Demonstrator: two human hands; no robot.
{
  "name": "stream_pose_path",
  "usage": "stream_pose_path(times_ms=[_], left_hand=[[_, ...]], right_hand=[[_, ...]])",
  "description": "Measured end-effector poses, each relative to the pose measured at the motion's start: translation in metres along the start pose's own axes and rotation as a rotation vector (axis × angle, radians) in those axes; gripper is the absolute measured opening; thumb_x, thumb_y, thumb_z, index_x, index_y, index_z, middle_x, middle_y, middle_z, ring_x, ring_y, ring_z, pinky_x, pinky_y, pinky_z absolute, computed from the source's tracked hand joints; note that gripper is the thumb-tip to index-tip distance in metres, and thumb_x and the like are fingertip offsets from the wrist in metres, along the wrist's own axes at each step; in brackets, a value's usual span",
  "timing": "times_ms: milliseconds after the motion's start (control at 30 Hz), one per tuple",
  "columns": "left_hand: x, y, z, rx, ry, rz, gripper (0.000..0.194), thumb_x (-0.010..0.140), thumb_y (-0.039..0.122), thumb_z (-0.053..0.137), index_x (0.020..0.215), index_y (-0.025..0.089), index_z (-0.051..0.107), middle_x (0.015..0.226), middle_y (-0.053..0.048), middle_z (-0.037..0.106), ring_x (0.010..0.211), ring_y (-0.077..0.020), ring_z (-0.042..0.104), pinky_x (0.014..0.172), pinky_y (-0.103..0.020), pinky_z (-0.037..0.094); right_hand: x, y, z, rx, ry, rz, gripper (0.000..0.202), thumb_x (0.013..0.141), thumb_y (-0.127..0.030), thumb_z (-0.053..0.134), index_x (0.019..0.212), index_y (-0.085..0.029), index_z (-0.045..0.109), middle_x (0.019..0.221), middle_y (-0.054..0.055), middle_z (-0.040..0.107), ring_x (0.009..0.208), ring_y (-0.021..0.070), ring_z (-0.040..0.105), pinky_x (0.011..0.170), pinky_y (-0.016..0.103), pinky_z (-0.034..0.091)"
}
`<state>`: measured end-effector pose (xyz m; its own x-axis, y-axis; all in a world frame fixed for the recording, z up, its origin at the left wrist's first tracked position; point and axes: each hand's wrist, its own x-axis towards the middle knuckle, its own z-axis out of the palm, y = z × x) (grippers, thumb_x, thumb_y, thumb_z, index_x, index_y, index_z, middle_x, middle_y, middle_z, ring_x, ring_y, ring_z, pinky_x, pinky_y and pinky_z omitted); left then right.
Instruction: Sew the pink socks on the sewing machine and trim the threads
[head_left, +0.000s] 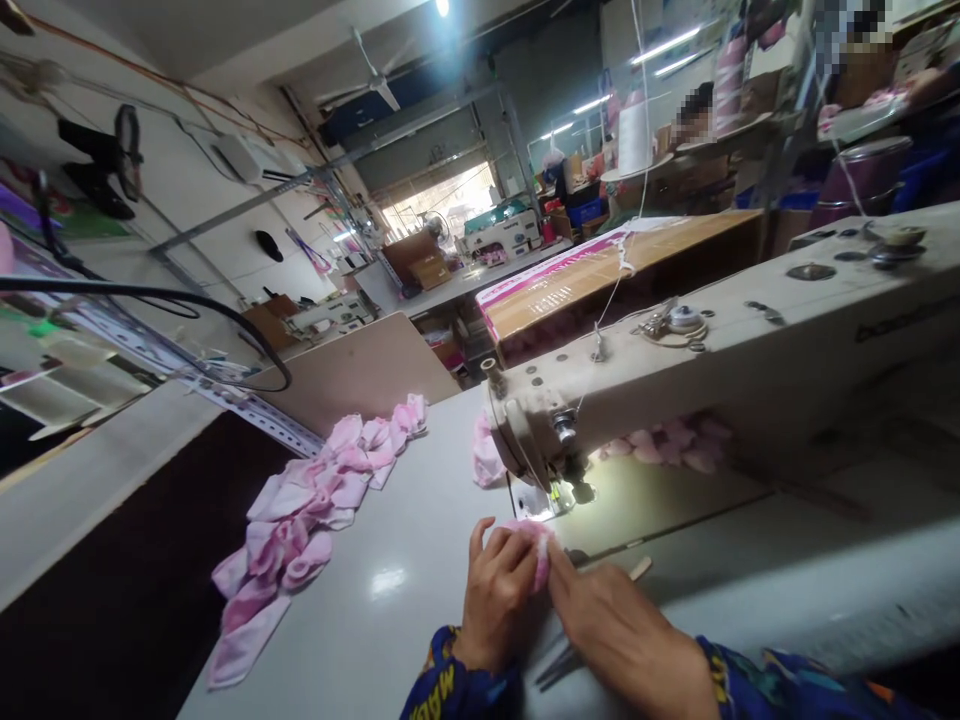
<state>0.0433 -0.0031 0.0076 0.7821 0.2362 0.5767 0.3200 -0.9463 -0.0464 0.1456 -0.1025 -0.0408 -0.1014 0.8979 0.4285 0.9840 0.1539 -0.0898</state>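
Note:
My left hand grips a small piece of pink fabric just in front of the needle area, its fingers curled over the cloth. On the other side, my right hand pinches the same piece near its edge; the fingertips are partly hidden. Above both hands is the lit head of a sewing machine, with the presser foot close to the cloth. A dark pointed metal tool, partly covered, lies under my right wrist. Beyond that hand shows the tip of a pale flat stick.
Pink fabric pieces lie in a long pile on the left of the white table. More pink pieces sit behind the machine arm. A cardboard box stands behind the machine, and a black cable hangs at left.

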Motion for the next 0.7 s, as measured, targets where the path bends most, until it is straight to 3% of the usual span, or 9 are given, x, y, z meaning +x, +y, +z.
stream_pose_path(times_ms=[133, 333, 467, 700], left_hand=[[0.003, -0.004, 0.000, -0.026, 0.042, -0.007, 0.021, 0.093, 0.019, 0.047, 0.086, 0.022, 0.066, 0.072, 0.001, 0.066, 0.069, -0.0143, 0.055, 0.092, -0.039, 0.035], [0.013, -0.005, 0.003, 0.000, 0.030, 0.045, 0.026, 0.096, 0.021, 0.043, 0.085, 0.022, 0.066, 0.072, 0.002, 0.067, 0.068, -0.0137, 0.055, 0.097, -0.041, 0.031], [0.014, -0.007, 0.008, -0.023, 0.055, 0.006, 0.027, 0.096, 0.022, 0.043, 0.080, 0.022, 0.066, 0.071, 0.002, 0.067, 0.067, -0.0134, 0.056, 0.093, -0.040, 0.034], [0.015, -0.009, 0.010, -0.051, 0.066, 0.010, 0.027, 0.093, 0.021, 0.046, 0.076, 0.024, 0.067, 0.062, 0.004, 0.062, 0.064, -0.0125, 0.055, 0.092, -0.040, 0.034]], right_hand=[[0.003, 0.011, 0.000, -0.045, -0.059, -0.032, 0.049, 0.074, -0.006, 0.053, 0.122, 0.002, 0.048, 0.112, 0.028, 0.060, 0.045, 0.0161, 0.055, 0.038, 0.029, 0.044], [0.005, 0.016, -0.008, -0.092, -0.066, -0.075, 0.048, 0.069, -0.004, 0.048, 0.116, 0.000, 0.051, 0.110, 0.026, 0.062, 0.045, 0.0155, 0.056, 0.039, 0.028, 0.044], [0.007, 0.023, -0.014, -0.071, -0.063, -0.112, 0.048, 0.068, 0.000, 0.047, 0.115, -0.004, 0.052, 0.104, 0.018, 0.066, 0.046, 0.0142, 0.057, 0.039, 0.026, 0.043], [0.004, 0.029, -0.015, -0.022, -0.064, -0.107, 0.046, 0.074, -0.005, 0.049, 0.120, -0.005, 0.049, 0.110, 0.014, 0.064, 0.050, 0.0162, 0.058, 0.042, 0.030, 0.046]])
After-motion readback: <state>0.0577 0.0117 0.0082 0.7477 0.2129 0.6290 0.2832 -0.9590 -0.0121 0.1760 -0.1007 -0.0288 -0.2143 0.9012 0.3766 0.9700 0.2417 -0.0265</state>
